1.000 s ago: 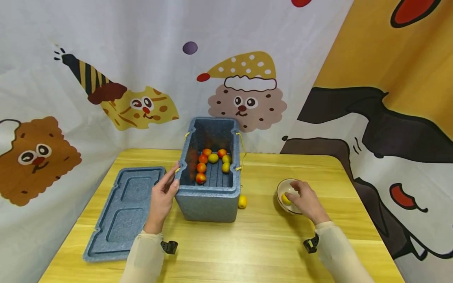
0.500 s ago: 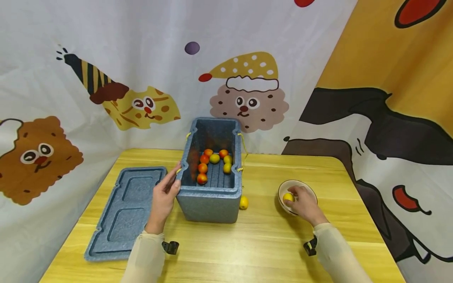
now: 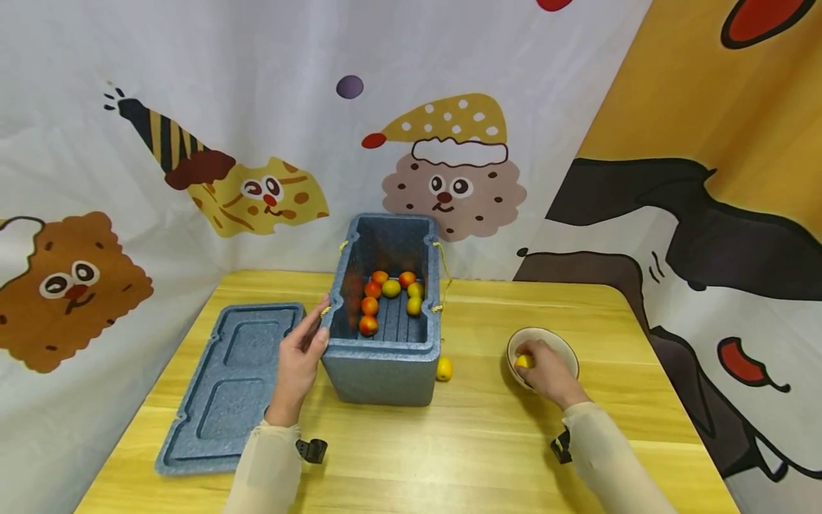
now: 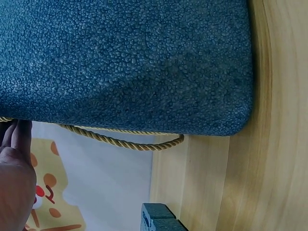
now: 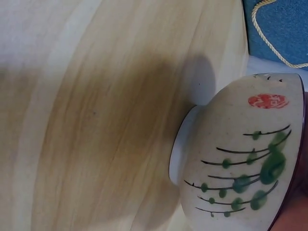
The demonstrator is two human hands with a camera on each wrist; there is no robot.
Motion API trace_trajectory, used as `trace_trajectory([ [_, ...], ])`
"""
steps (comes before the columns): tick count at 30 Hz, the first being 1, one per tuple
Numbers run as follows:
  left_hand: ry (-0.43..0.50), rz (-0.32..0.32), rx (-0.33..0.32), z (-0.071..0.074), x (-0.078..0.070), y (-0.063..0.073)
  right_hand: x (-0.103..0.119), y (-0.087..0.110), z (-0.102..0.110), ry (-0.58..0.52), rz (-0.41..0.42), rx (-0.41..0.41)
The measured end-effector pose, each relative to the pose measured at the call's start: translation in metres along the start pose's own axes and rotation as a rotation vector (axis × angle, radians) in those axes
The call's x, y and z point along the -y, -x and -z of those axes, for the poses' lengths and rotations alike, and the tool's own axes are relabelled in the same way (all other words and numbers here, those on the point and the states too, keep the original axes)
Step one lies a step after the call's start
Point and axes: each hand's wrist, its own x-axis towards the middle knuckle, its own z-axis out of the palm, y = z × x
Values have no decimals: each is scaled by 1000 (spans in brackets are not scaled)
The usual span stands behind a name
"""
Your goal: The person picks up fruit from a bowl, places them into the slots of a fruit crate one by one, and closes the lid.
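In the head view, my left hand [image 3: 298, 368] rests against the left rim of a blue-grey foam box [image 3: 384, 371], fingers nearly straight near its front corner. Its fingers also show beside the box wall [image 4: 125, 62] in the left wrist view. My right hand [image 3: 549, 375] reaches into a round bowl [image 3: 565, 350], fingers and thumb curled at a small yellow fruit [image 3: 524, 361], which they partly cover. Several red-orange fruits [image 3: 369, 305] and yellow-green fruits [image 3: 390, 288] lie inside the box. The right wrist view shows the bowl's painted outside [image 5: 231, 159], but its rim hides the fingertips.
A foam lid [image 3: 237, 385] lies flat left of the box. Another yellow fruit [image 3: 444, 369] sits on the wooden table [image 3: 475, 457] against the box's right side. Yellow cords [image 3: 443, 275] hang at the box sides. A printed cloth [image 3: 270, 86] stands behind.
My right hand has lowered into the bowl, and its fingers have closed in around the yellow fruit. The left hand stays at the box rim. The view has shifted slightly.
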Motion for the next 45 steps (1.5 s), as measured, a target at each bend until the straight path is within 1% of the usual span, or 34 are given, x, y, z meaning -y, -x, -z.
trace_trajectory([
  [6, 7, -6, 1, 1, 2, 0, -1, -1, 0, 16, -5, -2],
  [13, 23, -37, 10, -1, 0, -1, -3, -2, 0, 31, -16, -3],
  [17, 28, -41, 8, -1, 1, -2, -3, -2, 0, 35, -16, -5],
  [21, 18, -34, 5, -1, 2, -2, -1, -3, 4, 34, 1, -23],
  [23, 14, -29, 3, 0, 2, -2, 2, -3, 8, 35, 16, -49],
  [26, 10, -27, 2, 0, 1, -3, 9, -4, 19, 11, 24, -85],
  [30, 5, -20, 1, 0, 0, -1, 21, -8, 34, -49, 5, -115],
  [34, -8, -17, -6, -1, -1, -1, 35, -15, 48, -113, 16, -153],
  [39, -21, -17, -12, -1, -5, -3, 60, -24, 60, -209, 78, -239],
  [42, -30, -11, -7, -4, -13, -4, 75, -26, 65, -225, 129, -279],
  [44, -31, -6, -6, -6, -18, -4, 84, -27, 68, -228, 156, -292],
  [45, -24, -10, -6, -6, -17, -4, 88, -27, 69, -229, 167, -295],
])
